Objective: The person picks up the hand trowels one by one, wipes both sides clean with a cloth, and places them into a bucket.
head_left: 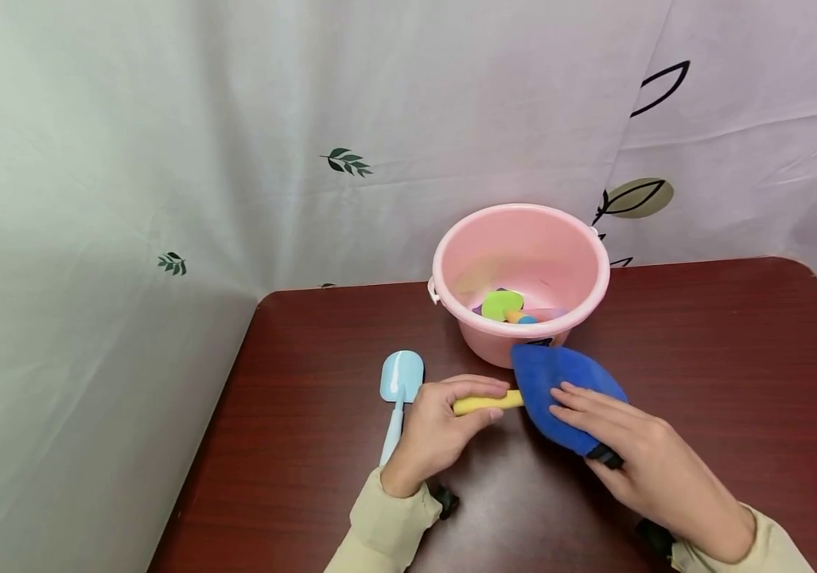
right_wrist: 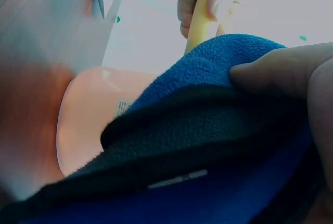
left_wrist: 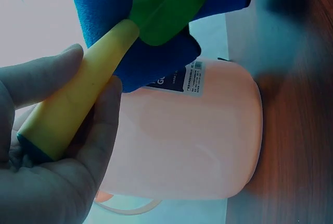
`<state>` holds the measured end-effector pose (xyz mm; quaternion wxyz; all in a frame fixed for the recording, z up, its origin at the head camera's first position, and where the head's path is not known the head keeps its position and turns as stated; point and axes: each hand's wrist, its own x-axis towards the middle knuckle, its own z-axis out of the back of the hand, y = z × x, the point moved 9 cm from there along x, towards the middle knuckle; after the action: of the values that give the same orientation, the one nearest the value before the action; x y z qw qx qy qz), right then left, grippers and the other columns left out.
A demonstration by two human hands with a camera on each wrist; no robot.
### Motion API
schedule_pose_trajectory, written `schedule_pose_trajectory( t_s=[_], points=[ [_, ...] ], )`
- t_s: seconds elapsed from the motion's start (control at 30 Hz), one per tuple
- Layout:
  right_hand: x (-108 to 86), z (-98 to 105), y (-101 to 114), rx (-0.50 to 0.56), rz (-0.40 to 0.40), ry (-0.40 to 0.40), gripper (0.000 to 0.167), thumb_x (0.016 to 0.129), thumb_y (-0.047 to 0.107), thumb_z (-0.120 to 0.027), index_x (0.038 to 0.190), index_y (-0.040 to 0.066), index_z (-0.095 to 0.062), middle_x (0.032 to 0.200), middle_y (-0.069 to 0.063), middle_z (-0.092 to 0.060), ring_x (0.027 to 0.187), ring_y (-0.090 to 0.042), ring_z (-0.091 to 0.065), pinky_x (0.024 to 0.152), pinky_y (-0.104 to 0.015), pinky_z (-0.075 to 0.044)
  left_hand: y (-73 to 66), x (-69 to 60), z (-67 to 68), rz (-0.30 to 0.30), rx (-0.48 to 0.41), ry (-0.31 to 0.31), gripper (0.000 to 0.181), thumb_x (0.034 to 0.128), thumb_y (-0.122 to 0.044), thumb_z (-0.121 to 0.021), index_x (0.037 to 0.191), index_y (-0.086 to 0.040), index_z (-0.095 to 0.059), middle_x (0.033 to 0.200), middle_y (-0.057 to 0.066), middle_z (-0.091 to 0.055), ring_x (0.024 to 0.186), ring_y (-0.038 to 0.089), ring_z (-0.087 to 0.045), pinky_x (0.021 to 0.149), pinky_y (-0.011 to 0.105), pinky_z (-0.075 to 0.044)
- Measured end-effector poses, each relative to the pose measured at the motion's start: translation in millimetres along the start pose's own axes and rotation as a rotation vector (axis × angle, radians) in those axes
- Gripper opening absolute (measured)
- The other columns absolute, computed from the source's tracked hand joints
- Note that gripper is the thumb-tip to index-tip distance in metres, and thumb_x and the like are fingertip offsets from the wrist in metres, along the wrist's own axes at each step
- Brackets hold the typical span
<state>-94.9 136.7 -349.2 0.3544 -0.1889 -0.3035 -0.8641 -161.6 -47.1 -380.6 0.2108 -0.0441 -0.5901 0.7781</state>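
My left hand grips the yellow handle of a small tool whose green blade lies against a blue cloth in the left wrist view. In the head view the cloth covers that blade. My right hand holds the cloth, fingers on top and thumb beneath. A folded dark edge of the cloth shows in the right wrist view, with the yellow handle beyond it in my left hand.
A pink bucket stands behind my hands, with a green-bladed toy and other colourful pieces inside. A light blue shovel lies on the dark red table left of my left hand. A patterned curtain hangs behind.
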Motion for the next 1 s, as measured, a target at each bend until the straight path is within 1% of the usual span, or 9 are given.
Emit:
schedule_pose_trajectory(
  t_s=[0.13,0.2,0.23,0.27,0.37,0.47,0.83,0.87,1.0],
  points=[
    [0.0,1.3,-3.8,-0.033,-0.008,-0.004,0.06,0.105,0.048,-0.031,0.132,0.008,-0.066,0.136,-0.006,-0.062,0.133,-0.015,-0.051,0.108,-0.009,-0.027,0.3,-0.8,2.0,0.013,-0.015,-0.003,0.022,0.0865,-0.003,-0.077,0.106,-0.013,-0.08,0.112,-0.008,-0.073,0.107,0.011,-0.067,0.085,0.028,-0.055],
    [-0.8,2.0,-6.9,-0.037,-0.019,0.0,0.045,0.102,0.038,-0.052,0.133,0.009,-0.065,0.137,-0.006,-0.062,0.133,-0.014,-0.051,0.107,-0.008,-0.027,0.0,-0.6,3.1,0.009,-0.016,-0.004,0.021,0.0862,-0.002,-0.077,0.104,-0.013,-0.08,0.111,-0.008,-0.073,0.108,0.012,-0.067,0.085,0.028,-0.055],
    [-1.2,2.4,-8.4,-0.039,-0.025,0.002,0.044,0.096,0.03,-0.063,0.134,0.009,-0.064,0.137,-0.006,-0.062,0.133,-0.014,-0.051,0.107,-0.007,-0.027,-0.3,-0.4,3.7,0.005,-0.015,-0.004,0.02,0.086,-0.002,-0.077,0.103,-0.012,-0.08,0.112,-0.008,-0.073,0.109,0.012,-0.067,0.085,0.028,-0.055],
    [-1.6,2.9,-9.8,-0.047,-0.033,0.005,0.049,0.088,0.022,-0.072,0.135,0.01,-0.064,0.137,-0.006,-0.062,0.133,-0.014,-0.051,0.106,-0.007,-0.026,-0.8,-0.4,4.6,0.0,-0.014,-0.006,0.02,0.0858,-0.001,-0.077,0.102,-0.012,-0.08,0.111,-0.007,-0.073,0.109,0.012,-0.066,0.085,0.028,-0.055],
    [-2.5,5.2,-13.4,-0.052,-0.058,0.0,0.08,0.058,-0.004,-0.082,0.134,0.012,-0.065,0.137,-0.006,-0.062,0.131,-0.014,-0.053,0.105,-0.005,-0.026,-1.3,-0.5,7.8,-0.01,-0.019,-0.017,0.019,0.0854,-0.001,-0.077,0.101,-0.011,-0.08,0.111,-0.006,-0.074,0.108,0.012,-0.067,0.085,0.028,-0.055],
    [-3.3,7.4,-16.4,-0.07,-0.082,-0.016,0.085,0.052,-0.007,-0.087,0.132,0.013,-0.067,0.135,-0.006,-0.064,0.129,-0.012,-0.054,0.103,-0.004,-0.026,-1.8,-0.9,11.0,-0.019,-0.025,-0.031,0.018,0.0852,-0.001,-0.077,0.1,-0.01,-0.08,0.111,-0.005,-0.074,0.107,0.013,-0.067,0.083,0.029,-0.056],
    [-6.1,10.4,-26.1,-0.1,-0.122,-0.032,0.077,0.053,-0.004,-0.087,0.127,0.012,-0.07,0.125,-0.007,-0.069,0.104,-0.029,-0.069,0.097,-0.002,-0.029,-1.8,-1.6,19.3,-0.001,-0.033,-0.043,0.015,0.0853,-0.002,-0.077,0.098,-0.01,-0.08,0.111,-0.004,-0.074,0.109,0.014,-0.067,0.081,0.028,-0.056],
    [-6.5,10.5,-27.1,-0.101,-0.126,-0.031,0.068,0.062,0.003,-0.088,0.127,0.012,-0.07,0.125,-0.006,-0.069,0.103,-0.03,-0.069,0.098,-0.002,-0.028,-1.2,-1.5,20.2,0.002,-0.039,-0.042,0.016,0.0852,-0.001,-0.077,0.098,-0.01,-0.08,0.111,-0.003,-0.074,0.109,0.014,-0.067,0.081,0.028,-0.056],
    [-6.6,12.2,-30.0,-0.1,-0.139,-0.044,0.064,0.063,0.004,-0.087,0.125,0.012,-0.071,0.123,-0.007,-0.07,0.101,-0.031,-0.07,0.099,-0.002,-0.025,1.2,-1.2,23.3,0.021,-0.073,-0.035,0.016,0.0851,0.0,-0.077,0.098,-0.008,-0.08,0.11,-0.001,-0.074,0.108,0.015,-0.067,0.08,0.028,-0.056]
  ],
)
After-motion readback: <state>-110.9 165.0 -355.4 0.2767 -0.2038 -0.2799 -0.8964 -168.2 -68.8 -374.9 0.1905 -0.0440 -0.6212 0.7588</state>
